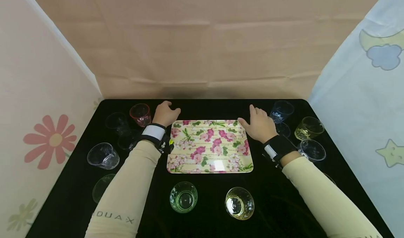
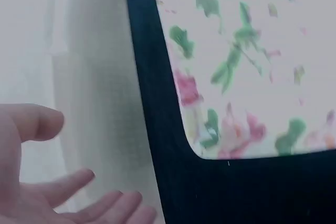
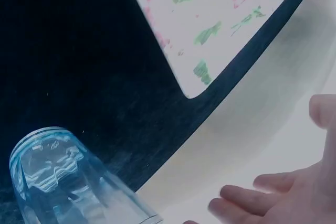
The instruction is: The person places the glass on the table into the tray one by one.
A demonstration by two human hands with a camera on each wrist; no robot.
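A floral tray point(image 1: 209, 147) in cream, pink and green lies flat on the black table point(image 1: 208, 108). Beyond its far left corner hovers my left hand point(image 1: 165, 114), fingers loose and nothing held; a red-tinted glass point(image 1: 141, 115) stands just left of it. My right hand point(image 1: 260, 124) is beside the tray's far right corner, thumb spread from the fingers and overlapping that corner in the head view. To its right is a blue-tinted glass point(image 1: 282, 111), large in the right wrist view as a ribbed glass point(image 3: 68, 177). Both wrist views show bare palms holding nothing.
Nearer me stand a green glass point(image 1: 183, 197) and a yellow glass point(image 1: 240, 203). More tumblers line both sides, including a clear glass point(image 1: 103, 156) at left, a yellow-tinted glass point(image 1: 309, 127) and a clear tumbler point(image 1: 311, 150) at right. A brown paper wall point(image 1: 205, 48) closes the back.
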